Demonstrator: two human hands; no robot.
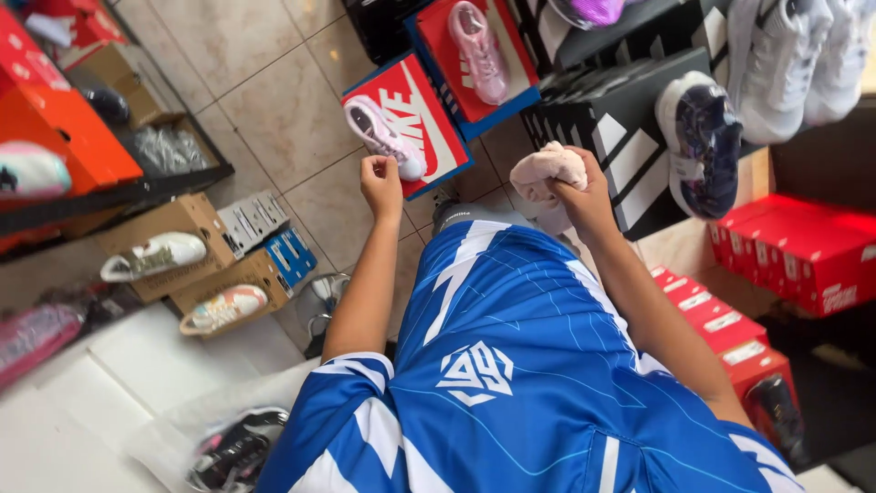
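- The right hand point(584, 194) is closed tight around a wad of pale pink cloth point(545, 170), held up in front of the blue and white jersey point(511, 365).
- The left hand point(380, 183) has its fingers curled together; its fingertips touch the heel of a light pink shoe point(385, 135). Whether they pinch it or only rest there cannot be told.
- That shoe lies on the red lid point(429, 123) of a shoe box, just left of the cloth.
- Behind the lid stands an open red box with a blue rim point(474, 64); one pink shoe point(479, 50) lies inside it.
- Right of the cloth, a stack of black boxes with white stripes point(611, 128) carries a dark patterned shoe point(703, 141) leaning on its front.
- Far left of the lid, two brown cardboard boxes point(182, 224) each bear a shoe: a white one point(153, 256) and a white and orange one point(224, 309).
- Red boxes point(803, 251) are piled at the right, well apart from the cloth.
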